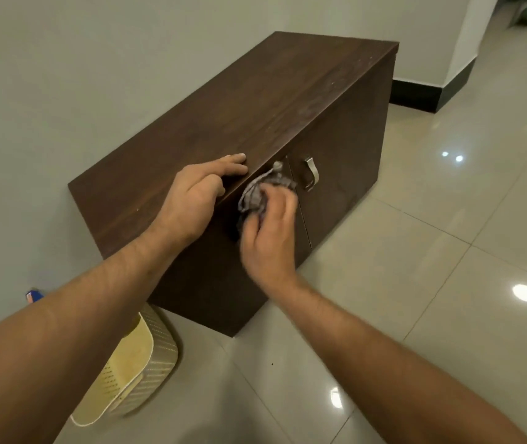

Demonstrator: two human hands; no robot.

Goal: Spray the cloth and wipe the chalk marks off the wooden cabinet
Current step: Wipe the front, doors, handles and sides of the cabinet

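Head view: person is standing over a dark wooden cabinet [255,100] that is sitting on a glossy tiled floor [432,283] against a pale wall [63,75]. Left grip [198,200] is resting on the cabinet's top at the front edge, fingers lying apart and fairly straight on the wood, thumb at the edge, clamping nothing. Right grip [268,232] is bunching a grey cloth [255,195], fingers curled tight round it, and is pressing it against the upper part of the cabinet front, just under the top edge and just left of the metal handle [312,173]. Cloth is touching the door face, apart from the handle. Faint pale smears [313,104] are showing on the top toward the far right end. A cream perforated basket [134,357] is lying on the floor beside the cabinet's near end, partly hidden by the left forearm. A small blue object [33,295] is peeking out above that forearm by the wall, too hidden to tell what it is
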